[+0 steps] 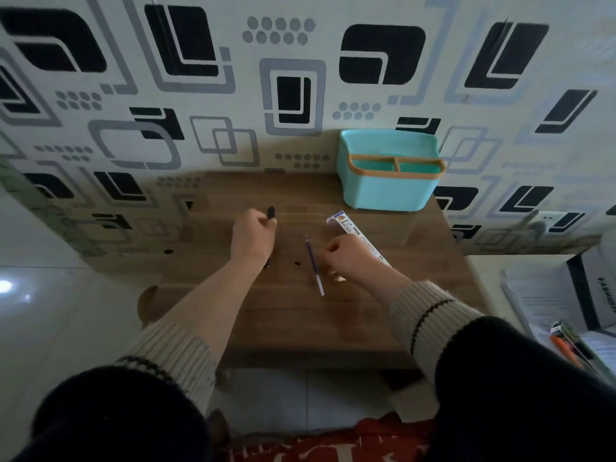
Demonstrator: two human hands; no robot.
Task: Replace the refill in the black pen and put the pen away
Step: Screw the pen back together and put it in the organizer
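1. A small brown wood-grain table (300,321) was found pushed against a wall covered in pale wallpaper (300,45) printed with black and grey rounded squares and dot clusters.
2. A turquoise plastic desk organiser with an orange rim and divider (391,171) was noted at the far right corner of the table, against the wall; two compartments were seen, and no contents could be made out.
3. The left hand (251,236) was seen closed around the black pen body (271,212), whose dark end stood out above the fist and whose lower tip showed below the wrist.
4. The right hand (350,258) was observed loosely curled, fingertips down at the table; whether anything was gripped could not be told.
5. A slim refill with a purple tip and clear tube (314,265) was recorded lying on the table between the two hands, just beside the right hand.
6. A long white printed refill packet (356,233) was seen lying slantwise, partly under the right hand.
7. A small black piece (296,262) was noted on the table between the hands.
8. Pale glossy floor tiles (50,295) were seen to the left, and stacked papers with an orange-handled tool (563,348) to the right.
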